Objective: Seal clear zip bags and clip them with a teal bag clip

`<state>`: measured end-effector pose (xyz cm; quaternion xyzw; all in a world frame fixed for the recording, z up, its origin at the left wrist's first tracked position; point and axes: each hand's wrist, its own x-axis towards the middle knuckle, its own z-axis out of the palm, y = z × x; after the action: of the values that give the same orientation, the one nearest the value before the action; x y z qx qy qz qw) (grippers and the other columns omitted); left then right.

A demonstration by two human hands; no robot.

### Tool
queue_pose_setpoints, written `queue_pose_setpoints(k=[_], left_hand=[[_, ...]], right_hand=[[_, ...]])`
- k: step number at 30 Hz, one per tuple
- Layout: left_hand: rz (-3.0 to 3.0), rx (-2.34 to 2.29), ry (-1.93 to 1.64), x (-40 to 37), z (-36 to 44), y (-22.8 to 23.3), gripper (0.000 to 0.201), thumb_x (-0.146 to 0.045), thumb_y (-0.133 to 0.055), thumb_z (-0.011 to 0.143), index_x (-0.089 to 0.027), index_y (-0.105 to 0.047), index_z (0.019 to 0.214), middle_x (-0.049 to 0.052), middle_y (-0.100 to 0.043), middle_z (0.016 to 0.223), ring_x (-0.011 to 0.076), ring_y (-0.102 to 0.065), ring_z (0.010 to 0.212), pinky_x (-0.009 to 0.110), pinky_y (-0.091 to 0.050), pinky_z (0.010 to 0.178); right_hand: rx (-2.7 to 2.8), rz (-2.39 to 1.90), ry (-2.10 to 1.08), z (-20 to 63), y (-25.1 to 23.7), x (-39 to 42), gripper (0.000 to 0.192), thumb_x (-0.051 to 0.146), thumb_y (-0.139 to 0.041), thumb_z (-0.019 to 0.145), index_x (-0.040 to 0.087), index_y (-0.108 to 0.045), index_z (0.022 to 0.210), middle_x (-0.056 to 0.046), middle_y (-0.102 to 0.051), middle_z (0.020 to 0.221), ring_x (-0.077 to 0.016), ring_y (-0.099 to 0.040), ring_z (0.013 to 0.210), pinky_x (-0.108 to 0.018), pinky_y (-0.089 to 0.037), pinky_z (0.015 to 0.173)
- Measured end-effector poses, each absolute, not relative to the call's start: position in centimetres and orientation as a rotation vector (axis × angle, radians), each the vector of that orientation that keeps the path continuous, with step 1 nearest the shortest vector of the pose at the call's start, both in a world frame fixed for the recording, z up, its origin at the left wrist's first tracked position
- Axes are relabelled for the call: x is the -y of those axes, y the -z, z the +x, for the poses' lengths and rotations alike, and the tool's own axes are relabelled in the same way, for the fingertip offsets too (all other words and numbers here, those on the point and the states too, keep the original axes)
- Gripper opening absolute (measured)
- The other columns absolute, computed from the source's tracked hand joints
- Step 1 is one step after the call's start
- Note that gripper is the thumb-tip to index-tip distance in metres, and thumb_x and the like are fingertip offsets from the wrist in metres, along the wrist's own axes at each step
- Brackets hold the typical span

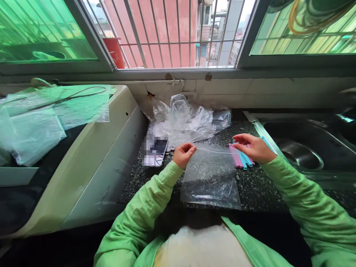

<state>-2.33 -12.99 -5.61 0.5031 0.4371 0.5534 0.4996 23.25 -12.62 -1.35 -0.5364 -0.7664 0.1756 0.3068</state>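
A clear plastic zip bag (pixel 210 178) hangs flat in front of me, over the front of the dark speckled counter. My left hand (pixel 184 154) pinches its upper left corner between thumb and fingers. Close by the bag's upper right corner is my right hand (pixel 254 147), thumb and forefinger apart; I see nothing held between them. Under and beside that hand lies a bunch of pink and light-blue flat strips (pixel 244 159), partly covered by the hand and the bag's edge.
Crumpled clear plastic bags (pixel 189 120) are heaped at the back of the counter (pixel 258 185). A phone (pixel 155 151) lies left of my left hand. On the right is a steel sink (pixel 300 148); on the left, a pale bulky appliance (pixel 102 148) carries plastic bags. A barred window is behind.
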Motion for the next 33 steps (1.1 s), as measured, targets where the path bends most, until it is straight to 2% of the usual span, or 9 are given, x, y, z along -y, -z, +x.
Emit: queue_pose_setpoints(k=[4,9,19,25,33], left_hand=[[1.352,-1.051,-1.255,12.8,-1.2,6.2,0.026,-0.037,-0.064,0.057,-0.014,-0.053,0.056,-0.005,-0.044,0.048,0.0055,-0.038,0.047,0.020,-0.030,0.047],[1.488,-1.128,-1.243,13.0,-2.4,7.4,0.023,-0.035,-0.060,0.062,-0.014,-0.052,0.057,-0.004,-0.045,0.052,0.0065,-0.039,0.049,0.021,-0.032,0.049],[1.658,-1.175,-1.223,12.6,-3.5,8.8,0.022,-0.034,-0.054,0.067,-0.014,-0.053,0.058,-0.001,-0.047,0.056,0.0085,-0.041,0.052,0.022,-0.033,0.052],[1.726,-1.183,-1.208,12.7,-3.7,8.7,0.021,-0.032,-0.053,0.069,-0.014,-0.053,0.058,0.000,-0.048,0.055,0.0089,-0.041,0.052,0.022,-0.034,0.051],[1.688,-1.167,-1.216,12.8,-3.7,8.6,0.024,-0.036,-0.055,0.069,-0.014,-0.052,0.057,0.000,-0.047,0.055,0.0087,-0.041,0.052,0.023,-0.033,0.052]], right_hand=[[2.275,-1.203,-0.465,19.2,1.2,12.0,0.023,0.033,-0.059,0.069,0.016,-0.064,0.084,-0.008,-0.067,0.085,-0.0191,-0.060,0.081,-0.033,-0.046,0.075],[2.344,-1.112,-0.612,15.8,2.9,10.8,0.014,0.030,-0.062,0.067,0.017,-0.065,0.073,-0.005,-0.068,0.074,-0.0163,-0.060,0.071,-0.030,-0.045,0.071],[2.218,-1.132,-0.951,15.1,5.0,10.0,0.020,0.030,-0.059,0.067,0.012,-0.065,0.074,-0.005,-0.066,0.069,-0.0130,-0.057,0.063,-0.025,-0.045,0.061],[2.267,-1.080,-0.897,15.0,5.5,10.1,0.016,0.028,-0.058,0.068,0.013,-0.063,0.065,-0.003,-0.062,0.061,-0.0111,-0.053,0.059,-0.024,-0.042,0.060],[2.290,-1.028,-0.811,14.9,5.9,10.3,0.014,0.026,-0.055,0.071,0.015,-0.060,0.063,-0.003,-0.061,0.062,-0.0119,-0.053,0.062,-0.025,-0.041,0.062]])
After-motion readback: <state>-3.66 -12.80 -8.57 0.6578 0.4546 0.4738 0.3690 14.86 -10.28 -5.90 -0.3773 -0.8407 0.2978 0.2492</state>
